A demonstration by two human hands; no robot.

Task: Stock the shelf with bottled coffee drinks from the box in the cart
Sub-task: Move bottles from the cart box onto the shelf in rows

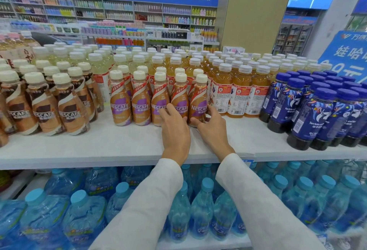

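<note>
Bottles (140, 100) w/ cream caps, purple labels; L hand (175, 130), R hand (211, 125) each grip one.

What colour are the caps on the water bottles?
Light blue caps, in the head view.
</note>
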